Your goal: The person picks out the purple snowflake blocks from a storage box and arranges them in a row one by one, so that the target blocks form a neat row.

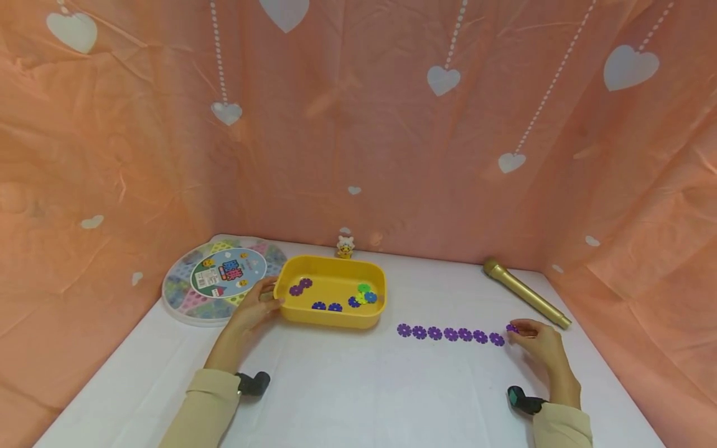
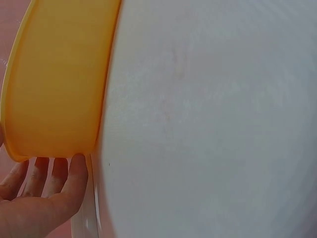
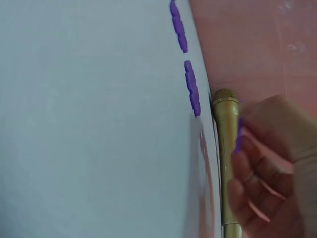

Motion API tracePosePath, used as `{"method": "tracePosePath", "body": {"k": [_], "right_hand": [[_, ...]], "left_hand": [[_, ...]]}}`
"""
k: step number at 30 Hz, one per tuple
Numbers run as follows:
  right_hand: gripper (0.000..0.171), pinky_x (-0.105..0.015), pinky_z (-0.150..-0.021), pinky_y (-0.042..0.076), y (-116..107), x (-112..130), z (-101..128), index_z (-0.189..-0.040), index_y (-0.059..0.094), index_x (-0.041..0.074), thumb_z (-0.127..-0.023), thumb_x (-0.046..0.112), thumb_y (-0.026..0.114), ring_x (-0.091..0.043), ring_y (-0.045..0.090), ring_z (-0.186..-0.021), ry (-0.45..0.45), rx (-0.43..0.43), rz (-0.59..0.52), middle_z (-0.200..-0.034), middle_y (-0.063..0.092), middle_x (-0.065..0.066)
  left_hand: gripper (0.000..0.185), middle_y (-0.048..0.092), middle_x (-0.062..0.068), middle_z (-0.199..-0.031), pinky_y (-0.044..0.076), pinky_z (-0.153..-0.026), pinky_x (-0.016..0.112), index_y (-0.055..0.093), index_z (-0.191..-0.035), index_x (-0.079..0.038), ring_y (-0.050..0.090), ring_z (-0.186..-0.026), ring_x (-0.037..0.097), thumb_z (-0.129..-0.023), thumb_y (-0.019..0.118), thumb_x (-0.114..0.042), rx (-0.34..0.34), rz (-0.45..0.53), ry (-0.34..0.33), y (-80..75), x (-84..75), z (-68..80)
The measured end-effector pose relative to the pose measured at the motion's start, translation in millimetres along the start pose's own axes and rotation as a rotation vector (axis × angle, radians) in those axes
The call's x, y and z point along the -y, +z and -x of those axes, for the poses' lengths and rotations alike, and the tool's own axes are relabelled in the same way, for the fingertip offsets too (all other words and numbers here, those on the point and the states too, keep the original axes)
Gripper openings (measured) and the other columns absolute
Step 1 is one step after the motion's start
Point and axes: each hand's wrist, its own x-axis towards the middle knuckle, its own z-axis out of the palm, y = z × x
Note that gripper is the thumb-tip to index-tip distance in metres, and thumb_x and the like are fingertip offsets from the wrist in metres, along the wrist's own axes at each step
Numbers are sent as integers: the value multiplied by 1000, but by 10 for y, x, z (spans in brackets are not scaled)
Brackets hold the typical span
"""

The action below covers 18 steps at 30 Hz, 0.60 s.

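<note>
Purple disc (image 1: 512, 328) pinched in the right hand (image 1: 540, 348) at the row's (image 1: 450, 334) right end.
Judged step: laying it down as the next piece; it needs lining up just beside the last one. Left hand (image 1: 254, 309) lies fingers straight against the yellow tray's (image 1: 336, 320) left wall.

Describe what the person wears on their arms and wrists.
Both arms wear long sleeves of a pale beige cloth, the left sleeve and the right sleeve each ending at the wrist. Under each wrist sits a small black device: the left one is rounded and dark all over, the right one shows a greenish tint at its tip. Both hands are bare, with no rings or gloves visible.
</note>
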Motion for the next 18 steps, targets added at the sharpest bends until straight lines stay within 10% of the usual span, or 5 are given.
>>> {"method": "tracePosePath", "body": {"k": [18], "right_hand": [[33, -38, -75, 50, 93, -135, 10, -109, 64, -4, -83, 16, 68, -25, 57, -87, 12, 67, 68, -98, 65, -16]], "left_hand": [[64, 21, 25, -146, 35, -106, 45, 19, -146, -2, 36, -126, 36, -90, 50, 3, -7, 33, -31, 7, -4, 6]]}}
